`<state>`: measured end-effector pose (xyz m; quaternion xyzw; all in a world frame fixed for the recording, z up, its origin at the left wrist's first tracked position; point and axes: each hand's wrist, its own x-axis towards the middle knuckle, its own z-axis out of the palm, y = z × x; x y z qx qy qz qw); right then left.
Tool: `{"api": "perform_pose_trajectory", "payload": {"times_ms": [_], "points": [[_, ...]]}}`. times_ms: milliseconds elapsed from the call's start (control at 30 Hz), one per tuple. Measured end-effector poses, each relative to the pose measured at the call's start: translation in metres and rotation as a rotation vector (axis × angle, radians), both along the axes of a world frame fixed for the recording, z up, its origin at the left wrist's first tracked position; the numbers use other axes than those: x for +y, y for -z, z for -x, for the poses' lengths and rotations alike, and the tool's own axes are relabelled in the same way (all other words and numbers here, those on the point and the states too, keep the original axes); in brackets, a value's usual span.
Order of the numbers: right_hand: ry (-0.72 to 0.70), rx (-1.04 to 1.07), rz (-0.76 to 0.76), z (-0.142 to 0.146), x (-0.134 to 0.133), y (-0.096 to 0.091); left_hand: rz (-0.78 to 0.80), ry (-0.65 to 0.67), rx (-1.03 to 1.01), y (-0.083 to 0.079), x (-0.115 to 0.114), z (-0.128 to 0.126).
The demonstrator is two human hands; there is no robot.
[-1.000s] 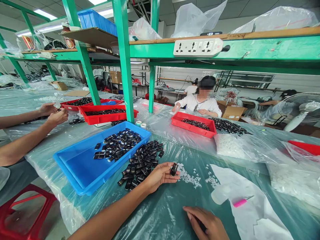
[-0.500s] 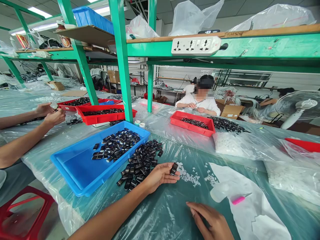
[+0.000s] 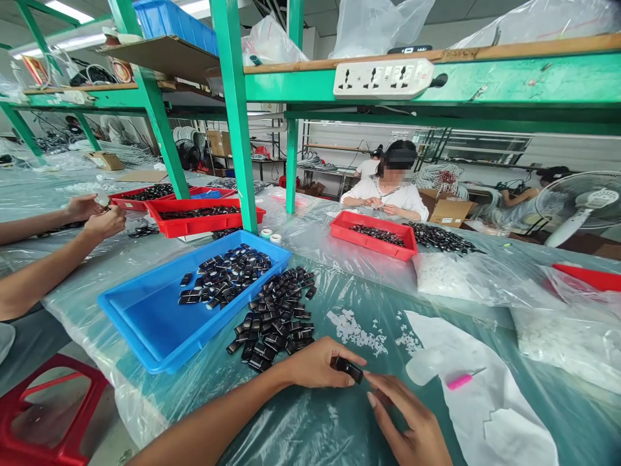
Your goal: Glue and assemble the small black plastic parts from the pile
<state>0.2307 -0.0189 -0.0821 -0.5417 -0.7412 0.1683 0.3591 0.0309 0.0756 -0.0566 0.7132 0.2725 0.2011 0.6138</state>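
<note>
My left hand (image 3: pixel 315 366) is closed around a small black plastic part (image 3: pixel 350 369), held just above the plastic-covered table (image 3: pixel 310 421). My right hand (image 3: pixel 405 424) reaches up from below, its fingertips almost touching that part; its fingers are curled and I cannot see whether anything is in them. Left of my left hand lies a loose pile of the same black parts (image 3: pixel 274 317). Beyond the pile stands a blue tray (image 3: pixel 145 317) with more black parts heaped at its far end. Small white pieces (image 3: pixel 356 330) are scattered just past my hands.
A pink-handled tool (image 3: pixel 463 380) lies on white paper (image 3: pixel 495 401) at the right, near bags of white pieces (image 3: pixel 446 278). A co-worker's hands (image 3: pixel 99 217) work at the left by red trays (image 3: pixel 204 217). Another person (image 3: pixel 388 191) sits opposite behind a red tray (image 3: pixel 373 236). A green shelf post (image 3: pixel 240 116) stands mid-table.
My left hand drew back toward me with the black part. My right hand moved up to meet it, fingertips now close to the part.
</note>
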Motion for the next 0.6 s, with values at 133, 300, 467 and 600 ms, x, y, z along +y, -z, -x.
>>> {"api": "perform_pose_trajectory", "payload": {"times_ms": [133,300,467,600], "points": [[-0.017,0.067,0.047,0.0059,0.0013,0.0030,-0.178,0.076,0.045,-0.0035,-0.0050,-0.0013],[-0.042,0.151,0.095,0.0077,0.0024,0.0071,-0.219,0.111,0.027,-0.0062,-0.0076,-0.0019],[-0.039,0.153,0.089,0.0075,0.0034,0.0073,-0.239,0.095,0.024,-0.0077,-0.0080,-0.0010],[-0.015,0.113,0.002,0.0085,0.0025,0.0048,-0.262,0.120,0.050,-0.0079,-0.0087,-0.0028]]}}
